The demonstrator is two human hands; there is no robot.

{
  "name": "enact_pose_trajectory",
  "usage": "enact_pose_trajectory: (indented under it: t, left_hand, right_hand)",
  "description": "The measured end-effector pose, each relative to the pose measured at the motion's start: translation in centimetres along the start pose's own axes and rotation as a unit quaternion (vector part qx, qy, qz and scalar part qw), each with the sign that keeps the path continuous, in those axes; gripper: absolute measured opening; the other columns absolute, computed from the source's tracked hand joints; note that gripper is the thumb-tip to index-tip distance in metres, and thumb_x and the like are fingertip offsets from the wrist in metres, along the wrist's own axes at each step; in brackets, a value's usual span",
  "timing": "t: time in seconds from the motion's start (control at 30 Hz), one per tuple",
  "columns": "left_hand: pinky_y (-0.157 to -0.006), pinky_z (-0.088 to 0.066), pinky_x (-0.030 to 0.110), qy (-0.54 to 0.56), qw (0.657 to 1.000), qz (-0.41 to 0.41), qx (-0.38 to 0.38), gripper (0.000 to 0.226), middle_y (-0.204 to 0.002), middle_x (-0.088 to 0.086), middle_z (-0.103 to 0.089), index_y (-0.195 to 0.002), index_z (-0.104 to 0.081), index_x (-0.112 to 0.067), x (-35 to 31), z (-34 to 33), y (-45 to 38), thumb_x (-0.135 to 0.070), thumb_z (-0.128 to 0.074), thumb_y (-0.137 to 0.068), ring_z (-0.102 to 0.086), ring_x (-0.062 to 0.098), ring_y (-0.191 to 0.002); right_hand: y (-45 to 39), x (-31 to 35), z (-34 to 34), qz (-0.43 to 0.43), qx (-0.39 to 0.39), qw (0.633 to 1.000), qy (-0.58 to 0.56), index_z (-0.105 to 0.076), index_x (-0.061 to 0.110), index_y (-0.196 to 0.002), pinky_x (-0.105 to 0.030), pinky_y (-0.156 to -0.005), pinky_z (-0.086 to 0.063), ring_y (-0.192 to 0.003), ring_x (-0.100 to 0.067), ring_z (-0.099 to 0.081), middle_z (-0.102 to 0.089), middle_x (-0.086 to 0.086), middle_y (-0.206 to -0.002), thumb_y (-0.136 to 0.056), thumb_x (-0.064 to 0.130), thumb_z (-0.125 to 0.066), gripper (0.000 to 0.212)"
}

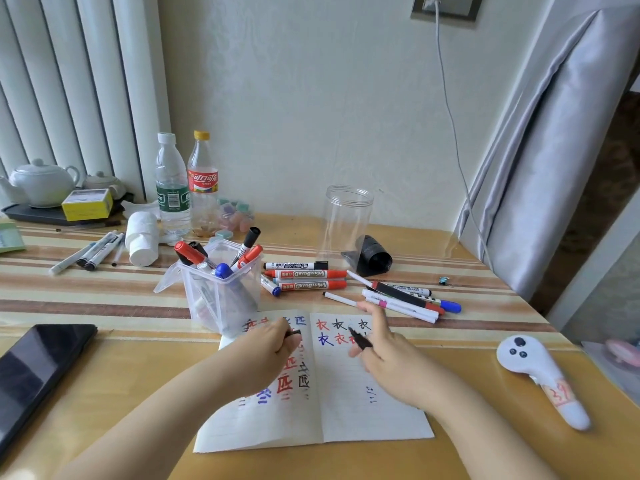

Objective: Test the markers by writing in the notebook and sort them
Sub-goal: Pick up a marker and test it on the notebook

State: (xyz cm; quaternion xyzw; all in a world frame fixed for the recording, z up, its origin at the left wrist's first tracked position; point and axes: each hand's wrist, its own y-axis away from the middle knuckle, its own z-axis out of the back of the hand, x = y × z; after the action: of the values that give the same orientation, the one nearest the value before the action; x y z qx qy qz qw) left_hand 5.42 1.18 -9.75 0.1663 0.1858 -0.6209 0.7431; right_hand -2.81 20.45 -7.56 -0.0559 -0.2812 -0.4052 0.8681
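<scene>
Marker over the notebook, cap apart to its left

Right hand [388, 362] pinches the marker [358, 339], tip up-left (toward the writing); left hand [273, 344] grips the cap [293, 332], level with it over the notebook [332, 403].

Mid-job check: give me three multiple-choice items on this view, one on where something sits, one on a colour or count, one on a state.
1. Where does the clear tub holding markers stand?
A. Just beyond the open notebook's left page
B. On the dark tray by the teapot
C. Inside the tall jar

2. How many orange-red capped markers lie flat side by side right of the tub?
A. None
B. Two
C. Five

3. What state is the tall clear jar in?
A. Lidded and full
B. Tipped on its side
C. Upright, open, apparently empty

Key: 1 A, the tub's base meets the page's far edge. 2 B, two orange markers lie parallel. 3 C, its rim shows no lid and the wall shows through it.
</scene>
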Motion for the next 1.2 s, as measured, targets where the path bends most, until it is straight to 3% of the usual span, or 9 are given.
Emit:
enact_pose_trajectory:
  t: [0.07,0.2,0.37,0.43,0.57,0.7,0.87,0.97,1.2]
  left_hand:
    - [-0.065,-0.036,0.023,-0.005,1.000,-0.003,-0.011,0.022,-0.088,-0.002,-0.051,-0.092,-0.041,-0.018,0.0,0.0,-0.4,-0.034,-0.028,-0.098,-0.047,0.014,-0.079]
    - [-0.078,-0.042,0.026,-0.016,0.998,-0.049,-0.042,0.018,-0.101,-0.003,-0.053,-0.104,-0.048,-0.018,-0.2,0.0,-0.9,-0.030,-0.036,-0.097,-0.050,0.014,-0.088]
    - [-0.076,-0.043,0.023,0.020,0.988,-0.096,-0.116,0.017,-0.093,-0.008,-0.044,-0.105,-0.056,-0.020,-0.3,-0.2,-1.8,-0.029,-0.048,-0.092,-0.050,0.012,-0.083]
    - [-0.073,-0.041,0.019,0.037,0.982,-0.108,-0.149,0.018,-0.091,-0.009,-0.043,-0.104,-0.058,-0.019,-0.3,-0.5,-2.2,-0.029,-0.050,-0.091,-0.049,0.010,-0.081]
    - [-0.068,-0.038,0.014,0.063,0.971,-0.122,-0.197,0.014,-0.088,-0.011,-0.044,-0.099,-0.057,-0.019,-0.4,-1.1,-3.1,-0.028,-0.051,-0.091,-0.049,0.007,-0.077]
    - [-0.061,-0.035,0.016,0.079,0.961,-0.115,-0.237,0.006,-0.078,-0.014,-0.046,-0.090,-0.052,-0.023,0.2,-2.4,-3.6,-0.029,-0.052,-0.089,-0.046,0.005,-0.069]
    - [-0.067,-0.036,0.007,0.132,0.954,-0.107,-0.245,0.036,-0.077,-0.021,-0.049,-0.092,-0.059,-0.023,1.2,-4.2,-3.1,-0.051,-0.041,-0.078,-0.049,0.004,-0.074]
    - [-0.069,-0.034,0.003,0.143,0.950,-0.110,-0.255,0.032,-0.079,-0.020,-0.051,-0.093,-0.063,-0.021,1.4,-4.2,-3.0,-0.044,-0.047,-0.078,-0.047,0.000,-0.082]
    - [-0.067,-0.037,0.008,0.142,0.955,-0.084,-0.246,0.036,-0.082,-0.017,-0.051,-0.102,-0.067,-0.024,2.3,-3.8,-3.0,-0.038,-0.051,-0.073,-0.048,0.006,-0.086]
  right_hand:
    - [-0.6,-0.5,0.2,0.028,-0.018,0.999,-0.034,-0.015,0.048,-0.120,-0.028,-0.067,-0.050,-0.071,-0.011,-0.061,-0.065,0.014,-0.103,-0.098,0.023,-0.035,0.038]
    - [-1.4,-0.5,0.5,0.056,-0.067,0.967,-0.240,-0.054,0.023,-0.103,-0.024,-0.071,-0.054,-0.070,-0.010,-0.061,-0.073,0.001,-0.093,-0.097,0.014,-0.047,0.012]
    - [-2.5,-0.4,0.2,0.017,-0.026,0.807,-0.590,-0.063,-0.002,-0.104,-0.020,-0.060,-0.053,-0.063,-0.015,-0.058,-0.067,-0.021,-0.081,-0.094,-0.006,-0.037,0.028]
    - [-2.9,-0.5,-0.2,0.017,-0.020,0.787,-0.616,-0.062,-0.001,-0.102,-0.019,-0.055,-0.051,-0.060,-0.014,-0.056,-0.065,-0.017,-0.074,-0.092,-0.012,-0.035,0.031]
    - [-3.7,-0.3,-1.5,0.027,-0.060,0.842,-0.535,-0.058,0.008,-0.090,-0.019,-0.052,-0.041,-0.056,-0.013,-0.048,-0.061,-0.005,-0.063,-0.095,0.011,-0.049,0.010]
    - [-4.4,-0.6,-2.7,0.015,-0.105,0.890,-0.444,-0.058,0.012,-0.087,-0.023,-0.052,-0.033,-0.052,-0.016,-0.042,-0.052,-0.001,-0.050,-0.097,0.027,-0.047,0.021]
    - [-4.5,-1.5,-4.4,0.002,-0.100,0.904,-0.415,-0.048,0.012,-0.081,-0.022,-0.050,-0.034,-0.046,-0.014,-0.039,-0.052,-0.004,-0.050,-0.095,0.032,-0.048,0.025]
    - [-4.4,-1.7,-4.5,0.005,-0.138,0.904,-0.405,-0.048,0.012,-0.069,-0.021,-0.051,-0.033,-0.047,-0.011,-0.037,-0.044,0.001,-0.046,-0.088,0.041,-0.050,0.035]
    - [-4.7,-2.8,-4.7,0.010,-0.212,0.922,-0.323,-0.051,0.016,-0.059,-0.018,-0.049,-0.030,-0.047,-0.005,-0.038,-0.045,0.010,-0.047,-0.083,0.026,-0.064,0.029]
